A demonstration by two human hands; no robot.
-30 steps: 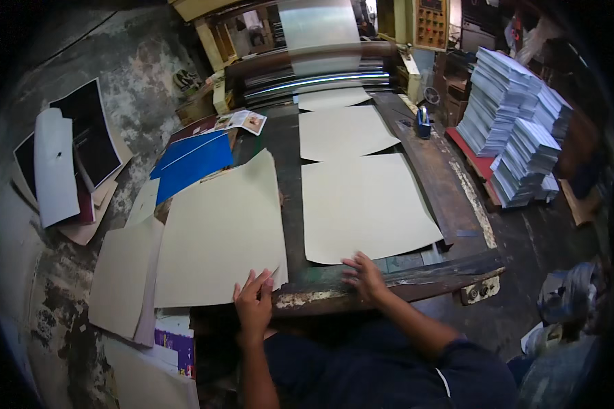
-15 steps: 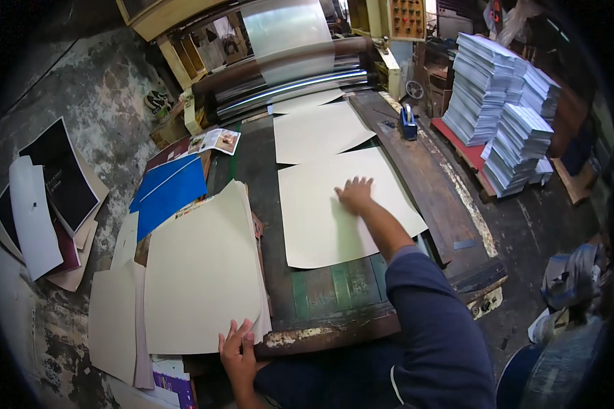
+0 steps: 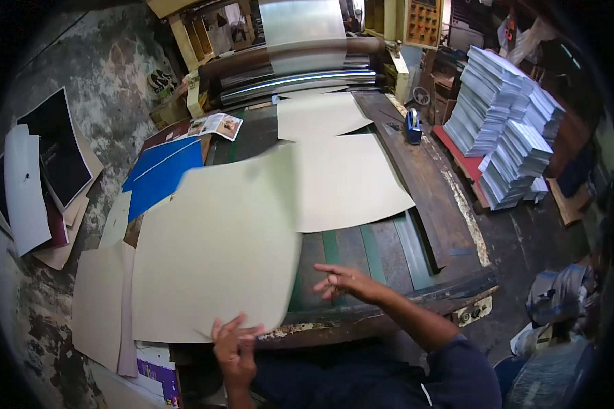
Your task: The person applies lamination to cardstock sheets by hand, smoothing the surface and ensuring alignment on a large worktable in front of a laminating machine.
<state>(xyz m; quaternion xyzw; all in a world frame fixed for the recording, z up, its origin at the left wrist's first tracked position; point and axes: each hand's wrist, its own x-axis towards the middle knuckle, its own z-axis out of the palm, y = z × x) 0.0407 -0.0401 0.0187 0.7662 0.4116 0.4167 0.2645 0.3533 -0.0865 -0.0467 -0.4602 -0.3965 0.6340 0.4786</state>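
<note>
A large cream sheet of card [image 3: 215, 252] rises from the stack at the left, its right side lifted and curled over the machine bed. My left hand [image 3: 235, 351] pinches this sheet at its lower edge, near the right corner. Over the bed's front, my right hand [image 3: 344, 283] is open, its fingers apart and holding nothing, just right of the lifted sheet. Another cream sheet [image 3: 355, 180] lies flat on the bed, its left part covered by the lifted one. Farther back, a similar sheet [image 3: 320, 114] leads toward the shiny roller [image 3: 297, 83].
Beside the stack lie a blue sheet [image 3: 160, 174] and a printed picture page [image 3: 215, 125]. A blue tape dispenser [image 3: 413, 127] stands on the bed's right side. Tall piles of white paper [image 3: 491, 102] rest on a red board at the right. Dark prints [image 3: 65, 150] lean at the far left.
My right hand has drawn back from the flat sheet toward me. The top sheet at the left has lifted and shifted right. The sheets on the bed have moved farther toward the roller.
</note>
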